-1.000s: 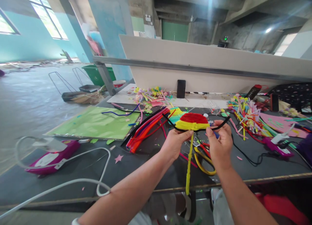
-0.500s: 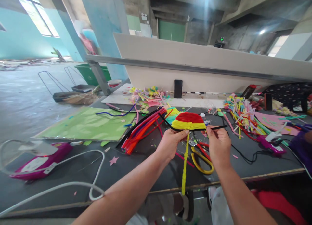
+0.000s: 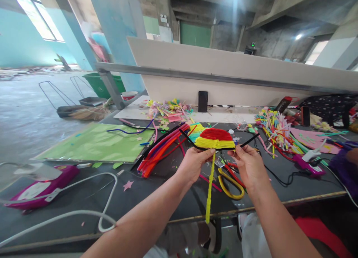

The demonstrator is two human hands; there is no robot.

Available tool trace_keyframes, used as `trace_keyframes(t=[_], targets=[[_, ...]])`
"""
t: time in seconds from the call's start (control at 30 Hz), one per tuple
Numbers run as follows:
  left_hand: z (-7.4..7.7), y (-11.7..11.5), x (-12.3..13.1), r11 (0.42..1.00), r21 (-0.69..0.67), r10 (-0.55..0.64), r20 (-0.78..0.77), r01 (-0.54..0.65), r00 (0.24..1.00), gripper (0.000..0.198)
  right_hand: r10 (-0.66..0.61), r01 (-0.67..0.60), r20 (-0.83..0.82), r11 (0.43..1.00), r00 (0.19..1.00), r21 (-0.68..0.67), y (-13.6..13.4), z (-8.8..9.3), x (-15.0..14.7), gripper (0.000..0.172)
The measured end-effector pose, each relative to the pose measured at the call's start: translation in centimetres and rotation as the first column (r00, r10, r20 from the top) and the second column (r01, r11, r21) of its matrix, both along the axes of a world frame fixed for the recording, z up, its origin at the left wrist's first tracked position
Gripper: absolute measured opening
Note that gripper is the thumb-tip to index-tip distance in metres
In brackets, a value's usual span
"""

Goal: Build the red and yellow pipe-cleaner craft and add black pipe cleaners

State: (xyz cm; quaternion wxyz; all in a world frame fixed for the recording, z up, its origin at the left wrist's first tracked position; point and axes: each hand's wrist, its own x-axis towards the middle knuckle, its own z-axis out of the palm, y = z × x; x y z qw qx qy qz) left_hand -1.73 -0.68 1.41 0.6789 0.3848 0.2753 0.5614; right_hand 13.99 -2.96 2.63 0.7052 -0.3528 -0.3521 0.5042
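Left hand point(image 3: 198, 159) and right hand point(image 3: 247, 161), grips pinched closed, hold black fuzzy stem point(image 3: 224, 149) along lower edge of red-and-yellow fuzzy dome point(image 3: 214, 139), above dark-grey counter point(image 3: 131, 202); even tension should help it sit flush.

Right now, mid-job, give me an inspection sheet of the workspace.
Surface: dark gray tabletop, littered with scraps.
Job's things: red-and-yellow pipe-cleaner piece, black strip along its lower edge, yellow strip hanging down.
Clutter: pipe-cleaner bundle, pink star, green sheet.
Hands: left hand's fingers hold the piece's lower edge; right hand's fingers pinch the black strip.
Cables: white cable looped at left.
Surroundings: white board behind, phone upright.
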Motion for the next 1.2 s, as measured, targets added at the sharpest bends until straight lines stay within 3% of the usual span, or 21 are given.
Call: trace_keyframes(t=[0.33, 0.7, 0.83, 0.9, 1.0, 1.1, 1.2], targets=[[0.0, -0.1, 0.0, 1.000, -0.008, -0.004, -0.003, 0.004, 1.000, 0.034, -0.048, 0.039, -0.130, 0.997, 0.990, -0.070, 0.7, -0.3, 0.8, 0.024], [0.3, -0.2, -0.1, 1.000, 0.010, -0.003, 0.025, 0.003, 1.000, 0.035, 0.147, -0.166, -0.143, 0.977, 0.979, -0.132, 0.3, 0.1, 0.5, 0.030], [0.3, -0.1, -0.1, 0.999, 0.037, 0.002, 0.030, -0.004, 1.000, 0.034, -0.019, 0.008, -0.061, 0.986, 0.998, -0.166, 0.7, -0.2, 0.3, 0.041], [0.3, 0.0, -0.1, 0.999, 0.047, 0.009, 0.029, -0.010, 1.000, 0.031, -0.161, 0.166, 0.063, 0.982, 0.985, -0.085, 0.9, -0.4, 0.2, 0.041], [0.1, 0.1, 0.0, 0.998, 0.053, 0.017, 0.019, -0.018, 1.000, 0.028, -0.360, 0.353, 0.330, 0.932, 0.873, 0.082, 1.1, -0.8, 0.2, 0.027], [-0.1, 0.2, 0.0, 0.998, 0.053, 0.039, 0.014, -0.039, 0.999, 0.027, -0.397, 0.400, 0.500, 0.910, 0.770, 0.106, 1.0, -1.0, 0.0, 0.024], [-0.1, 0.2, -0.1, 0.995, 0.067, 0.069, 0.012, -0.070, 0.998, 0.027, -0.369, 0.373, 0.497, 0.923, 0.785, 0.095, 0.7, -1.1, -0.4, 0.029]])
